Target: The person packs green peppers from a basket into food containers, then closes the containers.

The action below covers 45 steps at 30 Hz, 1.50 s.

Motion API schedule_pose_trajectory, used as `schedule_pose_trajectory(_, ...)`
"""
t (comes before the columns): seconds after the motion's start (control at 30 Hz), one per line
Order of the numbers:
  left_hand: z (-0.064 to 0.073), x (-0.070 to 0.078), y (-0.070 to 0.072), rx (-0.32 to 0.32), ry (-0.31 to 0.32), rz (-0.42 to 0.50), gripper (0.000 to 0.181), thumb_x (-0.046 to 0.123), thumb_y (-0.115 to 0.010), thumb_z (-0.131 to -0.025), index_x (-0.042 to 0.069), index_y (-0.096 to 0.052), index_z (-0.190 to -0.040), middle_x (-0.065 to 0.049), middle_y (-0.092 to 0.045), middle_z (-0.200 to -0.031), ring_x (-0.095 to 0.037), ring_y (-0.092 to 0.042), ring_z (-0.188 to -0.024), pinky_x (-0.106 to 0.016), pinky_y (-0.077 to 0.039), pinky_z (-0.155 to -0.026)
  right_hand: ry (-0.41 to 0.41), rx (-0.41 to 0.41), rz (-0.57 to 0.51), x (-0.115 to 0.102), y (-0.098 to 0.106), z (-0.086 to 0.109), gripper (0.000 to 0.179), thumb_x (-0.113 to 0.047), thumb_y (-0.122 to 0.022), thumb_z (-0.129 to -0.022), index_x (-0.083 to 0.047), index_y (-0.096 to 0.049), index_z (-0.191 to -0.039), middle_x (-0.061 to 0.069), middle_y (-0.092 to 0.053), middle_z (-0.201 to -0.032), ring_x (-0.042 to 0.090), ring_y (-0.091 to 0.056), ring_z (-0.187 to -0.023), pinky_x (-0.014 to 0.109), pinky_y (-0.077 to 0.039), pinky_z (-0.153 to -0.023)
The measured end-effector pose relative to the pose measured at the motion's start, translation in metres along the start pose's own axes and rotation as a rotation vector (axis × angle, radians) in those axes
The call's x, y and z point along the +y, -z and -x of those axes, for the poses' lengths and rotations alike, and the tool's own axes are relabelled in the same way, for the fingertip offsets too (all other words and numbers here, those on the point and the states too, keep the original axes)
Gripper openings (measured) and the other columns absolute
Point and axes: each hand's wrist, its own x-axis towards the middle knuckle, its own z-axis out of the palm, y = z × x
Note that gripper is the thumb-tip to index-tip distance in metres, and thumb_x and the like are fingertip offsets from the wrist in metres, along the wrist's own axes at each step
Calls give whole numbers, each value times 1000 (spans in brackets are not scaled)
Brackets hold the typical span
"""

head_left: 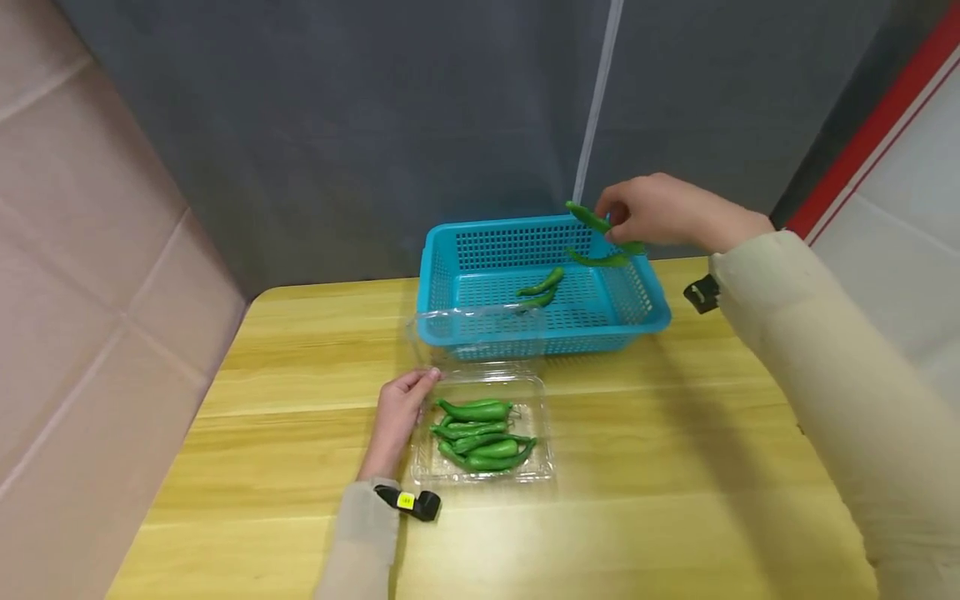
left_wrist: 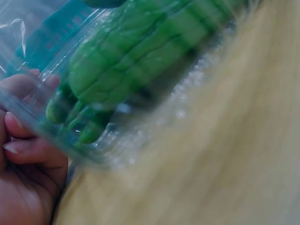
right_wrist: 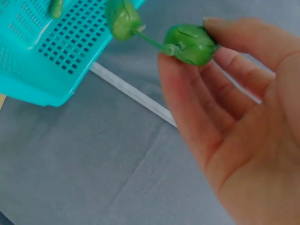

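Note:
My right hand [head_left: 660, 212] pinches a green chili pepper [head_left: 587, 218] between thumb and fingers above the right end of a blue plastic basket [head_left: 543, 343]. A second pepper [right_wrist: 123, 21] hangs beside the held one, apparently joined to it by a thin stem in the right wrist view. More green peppers [head_left: 551, 282] lie on the basket floor. My left hand [head_left: 399, 412] grips the left edge of an open clear plastic clamshell box [head_left: 551, 471]. Several green peppers [head_left: 491, 450] lie inside the box, seen close and blurred in the left wrist view.
The box's raised clear lid [head_left: 480, 329] leans against the basket's front wall. Both stand on a light wooden table [head_left: 300, 400]. A grey curtain [head_left: 337, 142] hangs behind, with pinkish panels [head_left: 97, 250] at the left and a white, red-edged surface [head_left: 907, 208] at the right.

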Motion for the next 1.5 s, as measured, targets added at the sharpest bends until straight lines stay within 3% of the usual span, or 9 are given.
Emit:
schedule_pose_trajectory(0.33,-1,-2,4,35,-12,-5,30,30,-59,-87,2,-67,-96,-4,-44,-51,-6,-32,-36,-20,-27,-33,-31,136,-63,-16,-11,16,37,-23,-56,-88,-8,-49,-121,11,-56,-107,25,-52,-94,43,-43,-79)
schedule_pose_trajectory(0.5,0,-2,3,46,1,7,29,29,-59,-86,2,-67,-96,-21,-57,-71,-5,-32,-35,-19,-27,-33,-7,215,-82,-29,-18,26,35,-23,-59,-87,-9,-51,-118,7,-58,-101,21,-54,-86,39,-44,-74)
schedule_pose_trajectory(0.63,1,-2,1,50,2,13,31,28,-59,-87,0,-66,-98,-28,-56,-81,-4,-32,-35,-19,-27,-33,19,285,-80,-41,-20,38,34,-24,-59,-86,-10,-53,-117,4,-59,-96,19,-54,-83,36,-44,-72)
schedule_pose_trajectory(0.87,1,-3,3,46,7,37,34,28,-60,-86,-2,-65,-99,-28,-58,-85,-5,-32,-35,-19,-27,-32,64,375,-64,-60,-20,62,32,-26,-60,-86,-14,-55,-114,-1,-60,-91,15,-54,-83,35,-42,-73)
schedule_pose_trajectory(0.97,-2,-9,5,54,1,44,37,33,-61,-84,-1,-66,-97,-22,-56,-70,-6,-32,-35,-20,-26,-32,90,418,-71,-68,-22,72,31,-26,-60,-85,-15,-55,-114,-2,-60,-92,14,-54,-83,35,-42,-72)
schedule_pose_trajectory(1.13,-7,-23,8,87,-18,12,43,44,-63,-79,4,-68,-94,0,-41,-47,-7,-30,-34,-21,-24,-31,192,558,-96,-80,-32,85,31,-20,-66,-82,-13,-58,-111,-3,-61,-92,10,-56,-80,31,-45,-68)
schedule_pose_trajectory(1.27,-7,-26,7,104,-42,3,42,45,-63,-79,6,-68,-93,3,-38,-46,-7,-29,-35,-21,-23,-31,331,680,-108,-87,-38,92,31,-15,-70,-77,-11,-61,-106,-6,-61,-89,4,-56,-76,22,-48,-63)
schedule_pose_trajectory(1.4,0,-11,7,74,-23,7,37,36,-61,-84,1,-66,-97,2,-39,-47,-6,-31,-35,-20,-24,-31,457,751,-172,-96,-45,95,34,-8,-74,-72,-9,-62,-104,-6,-61,-91,2,-56,-73,15,-48,-61)
schedule_pose_trajectory(1.5,5,1,5,49,-6,-3,34,28,-59,-87,-3,-65,-99,2,-37,-46,-5,-31,-34,-20,-26,-32,496,777,-236,-103,-53,96,35,-6,-74,-71,-8,-62,-103,-5,-61,-92,2,-57,-71,13,-47,-62)
